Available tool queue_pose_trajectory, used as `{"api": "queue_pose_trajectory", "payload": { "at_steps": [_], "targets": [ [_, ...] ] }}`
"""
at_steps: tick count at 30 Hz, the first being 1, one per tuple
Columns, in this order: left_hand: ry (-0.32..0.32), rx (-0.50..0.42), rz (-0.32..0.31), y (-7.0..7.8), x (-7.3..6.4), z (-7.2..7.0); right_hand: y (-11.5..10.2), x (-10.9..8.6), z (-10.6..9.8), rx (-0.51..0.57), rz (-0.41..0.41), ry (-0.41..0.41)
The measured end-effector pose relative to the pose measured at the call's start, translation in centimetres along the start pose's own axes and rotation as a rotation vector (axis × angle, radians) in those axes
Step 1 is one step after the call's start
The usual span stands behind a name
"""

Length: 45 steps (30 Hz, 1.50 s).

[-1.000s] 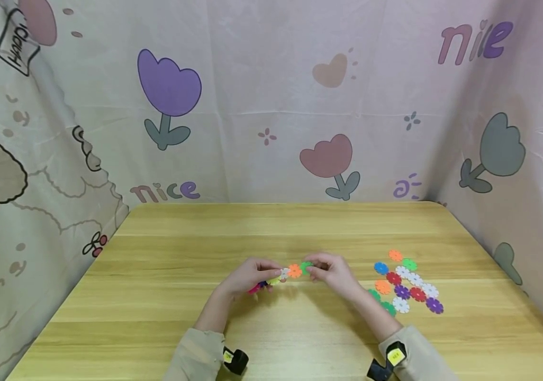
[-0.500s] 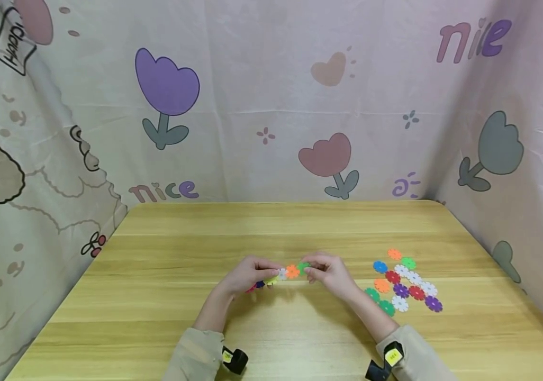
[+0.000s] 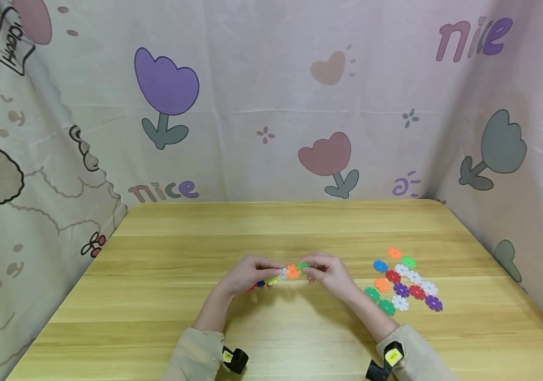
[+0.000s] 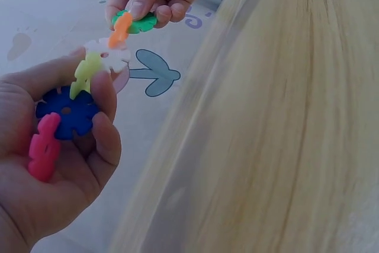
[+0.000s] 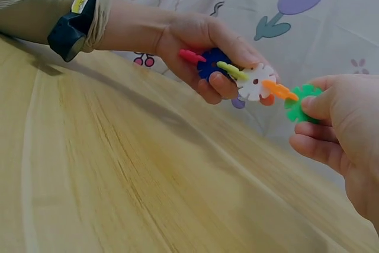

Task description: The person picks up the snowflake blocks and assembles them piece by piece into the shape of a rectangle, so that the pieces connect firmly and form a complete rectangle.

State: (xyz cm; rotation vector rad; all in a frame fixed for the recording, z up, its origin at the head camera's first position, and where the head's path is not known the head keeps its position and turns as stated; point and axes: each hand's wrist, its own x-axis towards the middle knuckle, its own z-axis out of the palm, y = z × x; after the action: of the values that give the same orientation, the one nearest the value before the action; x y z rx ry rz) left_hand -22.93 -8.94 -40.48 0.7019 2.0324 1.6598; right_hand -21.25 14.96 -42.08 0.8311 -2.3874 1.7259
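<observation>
A chain of slotted plastic flower discs spans both hands above the table. From left to right it runs pink (image 4: 44, 147), dark blue (image 4: 66, 112), yellow (image 4: 86, 75), white (image 5: 257, 82), orange (image 3: 292, 272) and green (image 5: 303, 103), each linked at an angle to its neighbour. My left hand (image 3: 251, 275) grips the chain, thumb and forefinger at the white disc, with the blue and pink ones lying against the curled fingers and palm. My right hand (image 3: 331, 273) pinches the green disc at the right end between thumb and forefinger. The green disc meets the orange disc's edge.
Several loose flower discs lie flat to the right of my right forearm, among them a blue disc (image 3: 380, 266), a red disc (image 3: 417, 292) and a purple disc (image 3: 434, 303). A printed curtain (image 3: 252, 63) stands behind the wooden table (image 3: 181, 238).
Both hands keep their hold on the chain and barely move. The whole head view shifts slightly, and the loose discs stay where they lie.
</observation>
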Motion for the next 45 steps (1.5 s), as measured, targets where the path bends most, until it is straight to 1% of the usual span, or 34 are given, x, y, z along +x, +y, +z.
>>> {"api": "queue_pose_trajectory", "payload": {
  "at_steps": [2, 6, 9, 12, 13, 14, 17, 19, 21, 22, 24, 30, 36, 40, 45],
  "targets": [
    [-0.013, 0.006, 0.002, 0.1, 0.0, 0.0, -0.2, 0.0, 0.0, 0.003, 0.001, 0.001],
    [-0.042, 0.033, -0.015, 0.1, 0.1, 0.0, -1.5, -0.1, -0.2, 0.002, 0.005, -0.002],
    [-0.068, 0.074, -0.023, 0.0, 0.1, 0.1, -2.4, -0.2, -0.2, -0.011, 0.011, -0.006],
    [-0.091, 0.104, -0.008, -0.1, 0.1, 0.2, -2.5, -0.3, -0.1, -0.025, 0.012, -0.014],
    [-0.091, 0.118, -0.004, -0.2, 0.1, 0.2, -2.1, -0.3, 0.0, -0.028, 0.001, -0.016],
    [-0.091, 0.119, -0.003, -0.3, 0.1, 0.2, -1.7, -0.3, 0.1, -0.031, -0.014, -0.017],
    [-0.097, 0.105, 0.006, -0.5, 0.2, 0.3, -1.7, -0.3, 0.3, -0.043, -0.036, -0.019],
    [-0.098, 0.091, 0.010, -0.6, 0.2, 0.3, -2.0, -0.3, 0.3, -0.050, -0.050, -0.022],
    [-0.103, 0.071, 0.015, -0.7, 0.3, 0.3, -2.8, -0.3, 0.4, -0.056, -0.041, -0.027],
    [-0.105, 0.065, 0.014, -0.8, 0.4, 0.3, -2.8, -0.3, 0.4, -0.055, -0.046, -0.029],
    [-0.109, 0.057, 0.017, -0.7, 0.4, 0.4, -2.3, -0.3, 0.4, -0.057, -0.044, -0.031],
    [-0.123, 0.061, 0.016, -0.6, 0.3, 0.4, 0.1, -0.2, 0.5, -0.062, -0.049, -0.022],
    [-0.108, 0.053, 0.008, -0.7, 0.4, 0.4, 0.6, -0.3, 0.3, -0.060, -0.061, -0.026],
    [-0.100, 0.049, 0.002, -0.8, 0.4, 0.4, 0.6, -0.2, 0.2, -0.035, -0.023, -0.042],
    [-0.091, 0.053, -0.006, -0.7, 0.2, 0.3, 0.5, -0.3, -0.3, -0.003, 0.070, -0.049]
  ]
}}
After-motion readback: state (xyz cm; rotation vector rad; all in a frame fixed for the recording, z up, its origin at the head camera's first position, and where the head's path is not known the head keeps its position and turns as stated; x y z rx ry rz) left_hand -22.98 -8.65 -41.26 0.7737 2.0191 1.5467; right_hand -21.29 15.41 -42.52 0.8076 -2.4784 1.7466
